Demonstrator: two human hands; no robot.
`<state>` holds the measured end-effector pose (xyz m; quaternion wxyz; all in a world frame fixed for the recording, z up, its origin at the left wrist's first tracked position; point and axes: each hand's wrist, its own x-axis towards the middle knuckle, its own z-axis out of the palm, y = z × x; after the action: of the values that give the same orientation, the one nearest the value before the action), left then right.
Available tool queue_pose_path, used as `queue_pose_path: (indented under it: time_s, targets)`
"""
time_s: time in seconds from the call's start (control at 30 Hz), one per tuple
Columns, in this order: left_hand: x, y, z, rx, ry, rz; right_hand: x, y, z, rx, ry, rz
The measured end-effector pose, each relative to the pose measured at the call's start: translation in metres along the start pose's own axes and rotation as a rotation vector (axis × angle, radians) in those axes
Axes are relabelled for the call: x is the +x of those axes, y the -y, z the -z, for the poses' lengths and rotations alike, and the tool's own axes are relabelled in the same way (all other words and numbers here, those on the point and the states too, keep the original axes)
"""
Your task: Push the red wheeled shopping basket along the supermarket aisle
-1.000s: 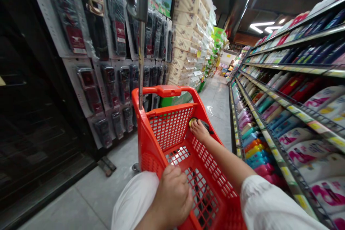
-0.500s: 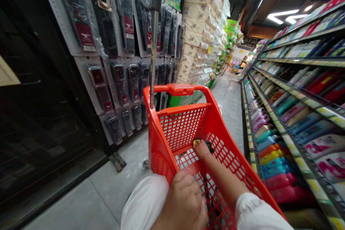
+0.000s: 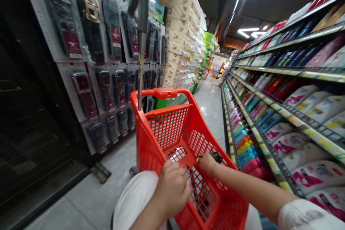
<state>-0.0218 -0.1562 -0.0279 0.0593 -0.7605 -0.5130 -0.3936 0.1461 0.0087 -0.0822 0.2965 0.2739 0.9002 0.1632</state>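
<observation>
A red plastic shopping cart (image 3: 195,109) stands in front of me, its lattice basket holding little besides my arm. My left hand (image 3: 174,185) is closed over the basket's near left rim, its fingertips hidden from me. Down inside the basket is my right hand (image 3: 207,164), closed around a small black item with a bit of yellow (image 3: 216,156). Its kind cannot be made out, as the hand covers most of it. A metal pole with a grey handle (image 3: 140,10) rises from the cart's left corner.
On the left hang packaged belts (image 3: 107,86) on a display. Behind them rises a stack of cream packs (image 3: 178,36). Shelves of bottles (image 3: 285,140) line the right side. A grey tiled aisle (image 3: 207,97) runs between. A metal foot (image 3: 101,171) juts onto the floor at left.
The view has shifted, so the cart and displays sit further left. My right hand, with the black item, has drawn back from the basket's far end toward me. My left hand stays at the rim.
</observation>
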Motion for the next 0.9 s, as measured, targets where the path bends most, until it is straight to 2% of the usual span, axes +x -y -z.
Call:
queue_pose_path:
  time_s: [0.1,0.13,0.2,0.3,0.47,0.57,0.6,0.67,0.73,0.8,0.9]
  targets:
    - [0.002,-0.001,0.003,0.035,0.037,0.015,-0.001,-0.049,0.049,-0.036,-0.293,-0.105]
    - [0.002,-0.001,0.003,0.047,0.046,0.014,0.0,-0.063,0.062,-0.072,-0.394,-0.08]
    - [0.003,-0.001,0.004,0.068,0.052,0.002,0.001,-0.081,0.077,-0.093,-0.428,-0.062]
    - [0.003,0.0,0.005,0.086,0.042,-0.016,-0.005,-0.075,0.066,-0.111,-0.357,0.009]
    - [0.003,0.002,0.005,0.11,0.044,-0.035,-0.04,-0.019,-0.001,-0.189,-0.123,0.175]
    - [0.003,0.002,0.005,0.118,0.052,-0.049,-0.061,-0.002,-0.022,-0.158,-0.025,0.217]
    - [0.004,0.002,0.005,0.121,0.052,-0.052,-0.064,-0.004,-0.021,-0.137,-0.031,0.211]
    - [0.005,0.001,0.006,0.128,0.05,-0.051,-0.062,-0.019,-0.007,-0.103,-0.124,0.17]
    - [0.006,0.001,0.007,0.136,0.05,-0.044,-0.053,-0.042,0.017,-0.081,-0.276,0.104]
    - [0.007,0.001,0.007,0.142,0.054,-0.04,-0.041,-0.064,0.04,-0.075,-0.361,0.029]
    - [0.007,0.0,0.006,0.15,0.058,-0.039,-0.028,-0.071,0.052,-0.081,-0.404,-0.035]
